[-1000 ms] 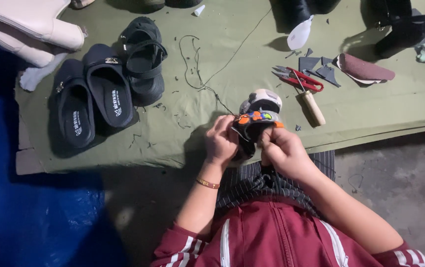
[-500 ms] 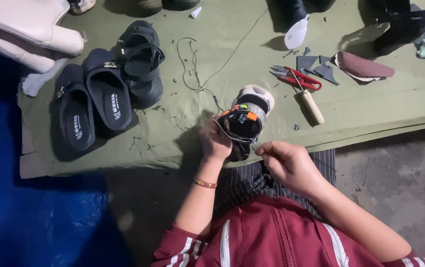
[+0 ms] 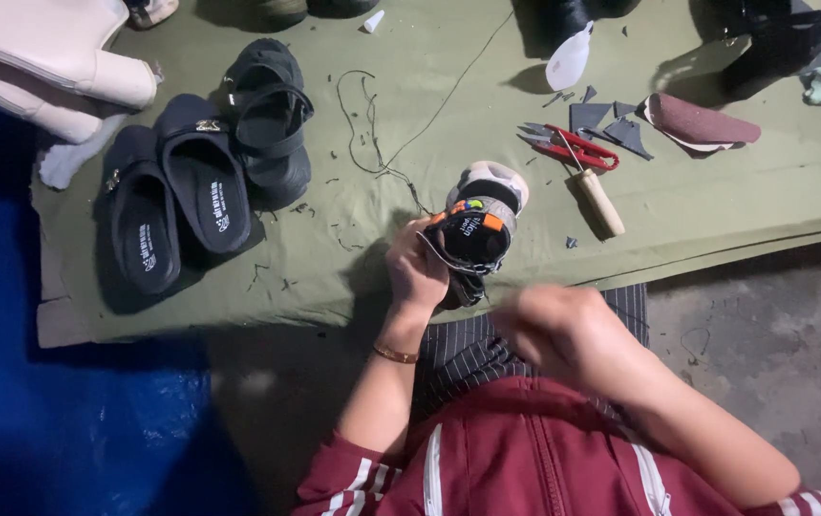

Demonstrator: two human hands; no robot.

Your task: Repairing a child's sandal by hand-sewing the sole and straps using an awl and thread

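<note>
Drawn back from the shoe since half a second ago, the right hand (image 3: 563, 330) now hangs low over the striped lap, close to the maroon jacket (image 3: 534, 459), and is smeared by motion; whether its fingers are curled or spread cannot be told. Just beyond it the left hand (image 3: 417, 272), a thin bracelet (image 3: 396, 354) at its wrist, is clamped on the small black sandal (image 3: 475, 234) with orange and coloured strap trim, holding it tilted above the near edge of the olive-green cloth (image 3: 735, 210). A dark thread (image 3: 448, 100) runs from the sandal away across the cloth in loose loops. To the right lie a wooden-handled awl (image 3: 599, 199) and, touching it, red-handled scissors (image 3: 568, 145), with dark scraps of cut material (image 3: 611, 119) just beside them and a brown sole piece (image 3: 702, 122) further right. On the left of the cloth sit two black slides (image 3: 176, 201) side by side, with a black strapped sandal (image 3: 269, 119) just beyond them. Farther left are pale shoe lasts or forms (image 3: 47, 57), and a white insole-shaped piece (image 3: 570, 55) lies at the far edge.
</note>
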